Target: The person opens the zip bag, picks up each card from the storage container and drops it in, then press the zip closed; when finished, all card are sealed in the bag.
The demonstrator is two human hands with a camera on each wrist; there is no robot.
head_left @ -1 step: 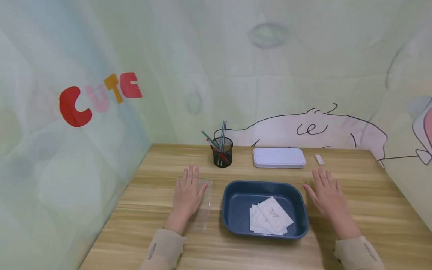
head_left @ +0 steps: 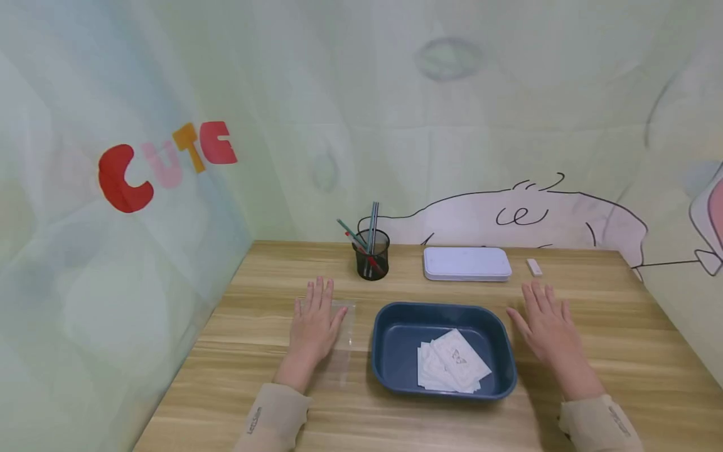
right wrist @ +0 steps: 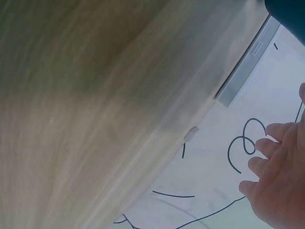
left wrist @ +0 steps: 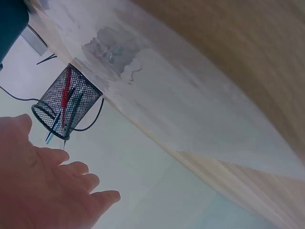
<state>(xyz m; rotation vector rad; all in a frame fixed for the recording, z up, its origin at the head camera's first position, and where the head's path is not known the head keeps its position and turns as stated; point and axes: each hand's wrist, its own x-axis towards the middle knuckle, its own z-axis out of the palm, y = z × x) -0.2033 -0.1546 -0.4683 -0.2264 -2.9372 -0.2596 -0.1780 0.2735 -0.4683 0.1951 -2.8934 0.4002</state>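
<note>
Tray (head_left: 396,351) is on the table (head_left: 237,351) between the left hand (head_left: 313,329) and the right hand (head_left: 549,329), with some white packets (head_left: 452,367) piled in it. Left's spread flat over a clear bag (head_left: 343,355), can't tell if it's actually touching, and the right's got fingers straight and thumb out, just beside the tray.

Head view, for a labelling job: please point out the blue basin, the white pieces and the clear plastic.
Blue basin (head_left: 400,353): head view, bare inner floor, left side.
White pieces (head_left: 460,363): head view, face of the top one.
Clear plastic (head_left: 340,359): head view, its uncovered right-hand part.
</note>
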